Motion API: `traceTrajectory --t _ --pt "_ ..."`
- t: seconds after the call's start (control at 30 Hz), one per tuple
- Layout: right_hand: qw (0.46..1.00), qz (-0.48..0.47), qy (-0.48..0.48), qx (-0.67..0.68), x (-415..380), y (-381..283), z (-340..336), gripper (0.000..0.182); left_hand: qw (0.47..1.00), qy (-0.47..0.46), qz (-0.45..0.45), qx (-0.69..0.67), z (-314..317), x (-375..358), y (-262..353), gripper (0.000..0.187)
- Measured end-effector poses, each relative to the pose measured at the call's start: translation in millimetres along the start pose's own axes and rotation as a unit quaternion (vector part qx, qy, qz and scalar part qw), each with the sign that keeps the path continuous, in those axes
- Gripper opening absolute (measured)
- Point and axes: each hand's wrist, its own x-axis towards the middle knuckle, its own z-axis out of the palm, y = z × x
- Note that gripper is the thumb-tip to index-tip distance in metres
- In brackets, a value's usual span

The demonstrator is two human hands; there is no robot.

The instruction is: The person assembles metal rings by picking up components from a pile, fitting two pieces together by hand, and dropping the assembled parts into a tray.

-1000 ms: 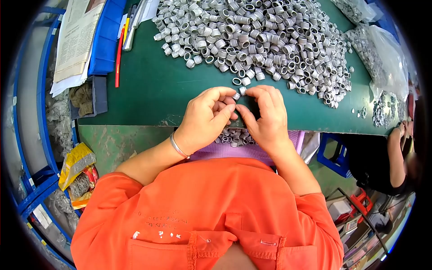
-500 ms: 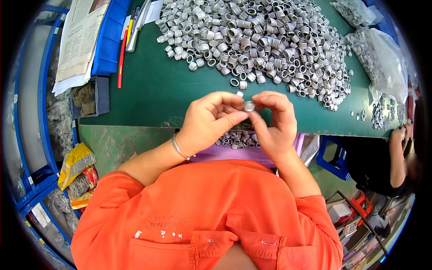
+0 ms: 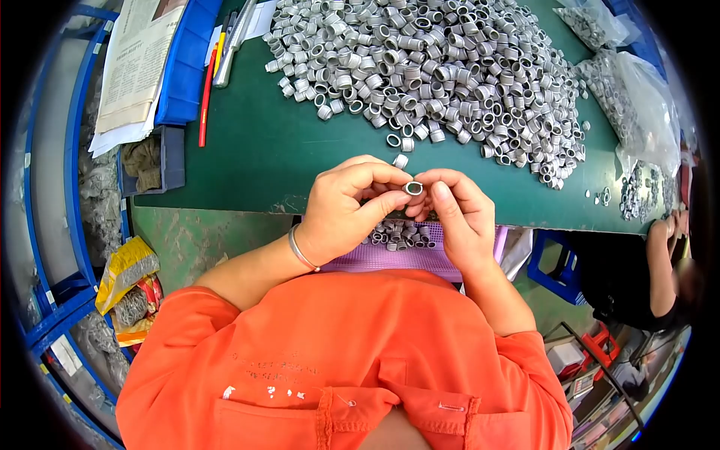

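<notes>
A small grey metal ring (image 3: 413,188) is pinched between the thumb and index finger of my left hand (image 3: 341,206), its open end turned up toward me. My right hand (image 3: 463,217) closes on the ring's other side, fingers curled against it and thumb raised close by. Just beyond my left fingertips, a second metal ring (image 3: 400,161) lies on the green table. Under my hands, partly hidden by them, a purple basket (image 3: 420,257) holds several more rings.
A large heap of metal rings (image 3: 435,67) covers the table's (image 3: 247,169) far side. Clear plastic bags (image 3: 645,105) of parts stand at right. Pens (image 3: 205,105) and a blue bin (image 3: 180,82) are at left. A co-worker's arm (image 3: 661,270) rests at the right edge.
The ring between my fingers has turned so that its opening faces up toward me, and sits slightly lower. My right thumb has lifted from beneath it.
</notes>
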Motion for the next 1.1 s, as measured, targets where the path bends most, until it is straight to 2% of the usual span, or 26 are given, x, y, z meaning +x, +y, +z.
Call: traceTrajectory --t 0.13,0.23,0.3,0.4,0.5,0.53,0.6,0.63,0.7,0.83,0.9,1.03,1.1 --pt "0.998 -0.049 -0.009 -0.025 2 1 -2 0.013 0.999 -0.015 0.021 0.034 0 0 3 0.015" --pt "0.996 -0.086 -0.008 -0.004 4 3 -2 0.017 1.000 -0.014 0.000 -0.013 2 -2 3 0.015" --pt "0.995 -0.101 -0.001 0.025 4 6 -2 0.021 0.991 -0.001 -0.036 -0.132 4 -1 2 0.015" --pt "0.989 -0.145 -0.004 0.020 2 13 -2 0.029 0.986 -0.030 -0.051 -0.153 0 0 0 0.014" --pt "0.965 -0.247 -0.010 -0.087 2 18 -3 0.034 0.993 -0.029 -0.017 -0.113 1 -1 0 0.014" --pt "0.965 -0.247 -0.010 -0.087 2 18 -3 0.034 0.993 -0.030 -0.018 -0.113 2 -1 0 0.014" --pt "0.981 -0.169 0.023 -0.088 1 16 -2 0.033 0.997 -0.012 0.039 -0.072 3 -1 -2 0.018" --pt "0.981 -0.169 0.024 -0.088 -1 14 -3 0.033 0.997 -0.013 0.038 -0.072 2 -2 -3 0.018" --pt "0.987 -0.112 -0.010 -0.112 -3 11 -6 0.028 0.996 -0.012 0.090 0.012 1 -2 -4 0.022" --pt "0.984 -0.137 0.015 -0.116 -3 12 -2 0.022 0.994 -0.006 0.111 0.017 3 -2 -6 0.024" --pt "0.968 -0.198 0.001 -0.151 0 14 -4 0.021 0.996 0.010 0.090 -0.004 4 -3 -4 0.022" --pt "0.970 -0.207 0.001 -0.124 -1 15 -4 0.021 0.995 0.003 0.095 0.032 -2 -5 -3 0.019" --pt "0.960 -0.210 -0.031 -0.185 -2 11 -8 0.019 0.985 -0.065 0.121 0.106 -10 -6 2 0.022"
